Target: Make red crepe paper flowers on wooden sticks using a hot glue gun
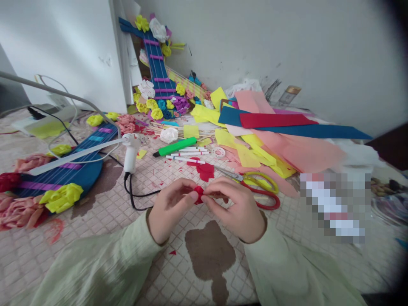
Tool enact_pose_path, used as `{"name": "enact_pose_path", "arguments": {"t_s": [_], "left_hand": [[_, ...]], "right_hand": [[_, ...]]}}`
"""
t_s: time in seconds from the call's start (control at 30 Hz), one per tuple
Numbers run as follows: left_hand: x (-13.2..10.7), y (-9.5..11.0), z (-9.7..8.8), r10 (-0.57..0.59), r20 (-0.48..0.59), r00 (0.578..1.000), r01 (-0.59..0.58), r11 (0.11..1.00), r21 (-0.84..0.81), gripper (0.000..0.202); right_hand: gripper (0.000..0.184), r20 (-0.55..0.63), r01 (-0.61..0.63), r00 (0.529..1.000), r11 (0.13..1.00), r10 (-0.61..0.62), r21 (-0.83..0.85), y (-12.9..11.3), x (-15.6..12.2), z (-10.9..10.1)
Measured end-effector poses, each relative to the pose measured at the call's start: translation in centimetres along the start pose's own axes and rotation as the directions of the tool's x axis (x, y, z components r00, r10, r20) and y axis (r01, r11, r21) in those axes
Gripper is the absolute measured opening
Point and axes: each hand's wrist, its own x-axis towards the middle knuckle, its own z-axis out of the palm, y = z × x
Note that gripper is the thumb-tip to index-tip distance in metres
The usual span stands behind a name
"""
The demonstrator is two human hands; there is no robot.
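Note:
A small bunched piece of red crepe paper (199, 194) sits between my two hands in the middle of the table. My left hand (174, 206) pinches it from the left with thumb and finger. From the right, the fingertips of my right hand (237, 204) close on its other side. Just beyond the hands lie loose red paper petals (205, 171). Scissors with yellow and red handles (276, 199) rest beside my right hand, their blades pointing to the upper left. The inner fingers of both hands are partly hidden.
A white glue gun (130, 158) stands left with its black cord. A green marker (177, 146) and several white sticks lie ahead. Crepe paper strips (287, 144) pile up at right. Blue paper guitars with flowers lie at left (92, 170) and lean behind (157, 63).

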Motion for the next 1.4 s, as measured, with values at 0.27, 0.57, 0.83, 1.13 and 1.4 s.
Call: {"name": "enact_pose_path", "arguments": {"t_s": [0.27, 0.57, 0.83, 1.13, 1.4], "left_hand": [[-0.2, -1.1, 0.2, 0.051, 0.039, 0.998, -0.051, 0.999, -0.011, 0.017], [-0.3, -1.1, 0.1, 0.036, 0.006, 0.999, -0.036, 0.999, -0.022, 0.017], [-0.1, -0.8, 0.0, 0.047, 0.039, 0.998, -0.043, 0.994, -0.105, 0.014], [-0.1, -0.8, 0.2, 0.035, 0.02, 0.999, -0.033, 0.996, -0.085, 0.016], [-0.3, -0.9, 0.0, 0.171, 0.047, 0.984, -0.176, 0.976, 0.126, 0.009]], "right_hand": [[0.003, -0.023, -0.052, 0.998, 0.998, 0.053, 0.036, -0.1, 0.2, -0.3], [0.004, -0.091, -0.053, 0.994, 0.998, 0.055, 0.021, -0.3, 0.0, 0.1], [0.004, -0.078, -0.039, 0.996, 0.999, 0.04, 0.01, -0.2, -0.1, 0.0], [0.005, -0.086, -0.048, 0.995, 0.999, 0.05, 0.017, -0.5, -0.1, 0.0], [0.013, 0.072, -0.132, 0.99, 0.98, 0.122, 0.148, 0.0, 0.1, -0.4]]}}
